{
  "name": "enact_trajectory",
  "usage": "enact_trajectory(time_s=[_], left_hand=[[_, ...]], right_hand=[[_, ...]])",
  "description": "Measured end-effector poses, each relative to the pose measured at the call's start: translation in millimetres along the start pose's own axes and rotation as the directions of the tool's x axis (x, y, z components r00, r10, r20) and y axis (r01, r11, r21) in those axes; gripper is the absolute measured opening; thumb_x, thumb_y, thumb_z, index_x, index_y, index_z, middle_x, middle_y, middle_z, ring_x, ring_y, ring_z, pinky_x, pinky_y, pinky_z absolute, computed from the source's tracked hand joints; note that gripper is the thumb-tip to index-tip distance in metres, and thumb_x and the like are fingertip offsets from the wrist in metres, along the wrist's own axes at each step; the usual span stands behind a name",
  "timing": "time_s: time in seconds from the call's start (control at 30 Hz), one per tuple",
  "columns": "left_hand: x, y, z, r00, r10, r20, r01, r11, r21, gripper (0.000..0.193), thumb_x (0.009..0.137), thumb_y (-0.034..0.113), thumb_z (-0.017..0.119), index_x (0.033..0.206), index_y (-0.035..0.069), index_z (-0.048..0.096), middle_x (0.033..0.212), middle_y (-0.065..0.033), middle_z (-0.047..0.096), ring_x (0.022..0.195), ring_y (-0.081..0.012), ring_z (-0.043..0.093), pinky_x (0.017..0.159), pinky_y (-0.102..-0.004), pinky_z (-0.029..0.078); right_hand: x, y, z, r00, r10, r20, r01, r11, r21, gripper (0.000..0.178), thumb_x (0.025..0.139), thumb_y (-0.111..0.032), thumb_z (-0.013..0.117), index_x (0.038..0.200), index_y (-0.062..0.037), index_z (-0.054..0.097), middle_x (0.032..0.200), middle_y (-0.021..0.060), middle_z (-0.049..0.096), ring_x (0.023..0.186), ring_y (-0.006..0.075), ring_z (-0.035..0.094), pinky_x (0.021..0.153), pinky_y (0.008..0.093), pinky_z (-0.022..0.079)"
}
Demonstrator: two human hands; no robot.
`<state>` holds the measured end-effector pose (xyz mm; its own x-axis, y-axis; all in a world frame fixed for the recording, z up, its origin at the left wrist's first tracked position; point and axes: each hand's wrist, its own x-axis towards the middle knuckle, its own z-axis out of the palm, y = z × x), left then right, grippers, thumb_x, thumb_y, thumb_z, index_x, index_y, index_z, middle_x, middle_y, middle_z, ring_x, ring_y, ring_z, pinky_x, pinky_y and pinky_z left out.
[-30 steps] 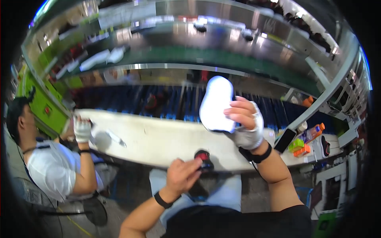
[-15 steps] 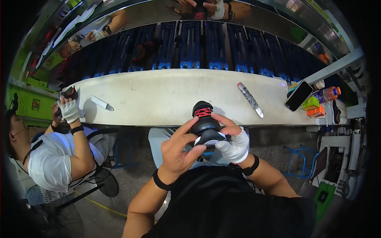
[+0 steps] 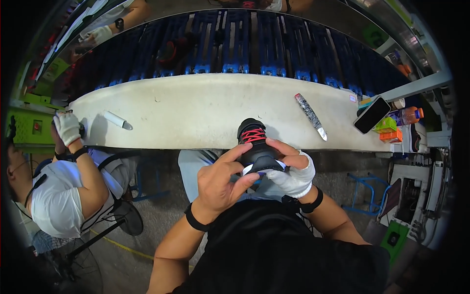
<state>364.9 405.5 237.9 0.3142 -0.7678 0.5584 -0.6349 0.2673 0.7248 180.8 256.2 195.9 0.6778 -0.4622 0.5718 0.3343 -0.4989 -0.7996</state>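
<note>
A black shoe (image 3: 251, 131) with red laces is between my two hands, its toe pointing away over the front edge of the white worktable (image 3: 196, 108). My bare left hand (image 3: 220, 181) grips its left side, thumb at the heel end. On the right side my right hand (image 3: 293, 171), in a white fingerless glove, holds it with fingers near the collar. The heel end toward me shows a black padded part with a white edge. Its sole is hidden. Right of the shoe lies a knife (image 3: 309, 115) with a wrapped, mottled handle.
A white tube-like piece (image 3: 116, 120) lies at the table's left. At the right are a phone (image 3: 372, 115), small cartons (image 3: 387, 128) and a bottle (image 3: 409, 115). Beyond the table runs a blue slatted conveyor (image 3: 235, 44) carrying a dark shoe (image 3: 171, 51). A co-worker (image 3: 63, 191) sits at left.
The view has shifted slightly. My hands keep hold of the shoe, now tilted a little differently. At left, the co-worker's gloved hand has moved further left and up.
</note>
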Motion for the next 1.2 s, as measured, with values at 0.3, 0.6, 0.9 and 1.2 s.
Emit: enact_trajectory(time_s=[0.3, 0.6, 0.9, 1.2], left_hand=[[-10, -18, 1, 0.999, 0.007, -0.052, -0.016, 0.986, -0.166, 0.04, 0.092, 0.02, 0.094, 0.094, 0.003, 0.058, 0.125, -0.0293, 0.08, 0.099, -0.0357, 0.085, 0.072, -0.0336, 0.066], [24, 6, -52, 0.937, 0.152, 0.316, -0.265, 0.896, 0.355, 0.06, 0.082, 0.018, 0.094, 0.138, 0.007, 0.076, 0.122, -0.0171, 0.08, 0.08, -0.0301, 0.079, 0.068, -0.0309, 0.064], [46, 26, -56, 0.895, -0.208, 0.394, 0.03, 0.91, 0.413, 0.081, 0.077, 0.051, 0.097, 0.135, -0.001, 0.073, 0.13, -0.0225, 0.077, 0.113, -0.0401, 0.079, 0.089, -0.0454, 0.066], [19, 5, -70, 0.92, -0.254, 0.298, 0.139, 0.923, 0.359, 0.068, 0.077, 0.029, 0.099, 0.133, -0.002, 0.077, 0.137, -0.0255, 0.076, 0.118, -0.0386, 0.079, 0.099, -0.0408, 0.065]], right_hand=[[-5, 21, 15, 0.998, -0.056, -0.037, 0.057, 0.998, 0.016, 0.049, 0.086, -0.012, 0.097, 0.114, -0.0084, 0.058, 0.144, 0.0304, 0.07, 0.125, 0.0439, 0.076, 0.097, 0.0459, 0.065], [19, 19, 30, 0.998, -0.053, -0.045, 0.046, 0.987, -0.155, 0.036, 0.083, -0.027, 0.098, 0.087, -0.0032, 0.071, 0.14, 0.0193, 0.075, 0.106, 0.0338, 0.082, 0.089, 0.0401, 0.068], [16, -5, 39, 0.995, 0.05, 0.089, -0.004, 0.894, -0.449, 0.041, 0.085, -0.044, 0.09, 0.086, -0.0089, 0.069, 0.144, 0.0111, 0.073, 0.08, 0.0305, 0.077, 0.063, 0.041, 0.06], [-2, 22, 26, 0.982, 0.177, 0.069, -0.126, 0.879, -0.46, 0.04, 0.075, -0.037, 0.094, 0.095, -0.0089, 0.074, 0.137, 0.0077, 0.075, 0.087, 0.0301, 0.076, 0.077, 0.0431, 0.06]])
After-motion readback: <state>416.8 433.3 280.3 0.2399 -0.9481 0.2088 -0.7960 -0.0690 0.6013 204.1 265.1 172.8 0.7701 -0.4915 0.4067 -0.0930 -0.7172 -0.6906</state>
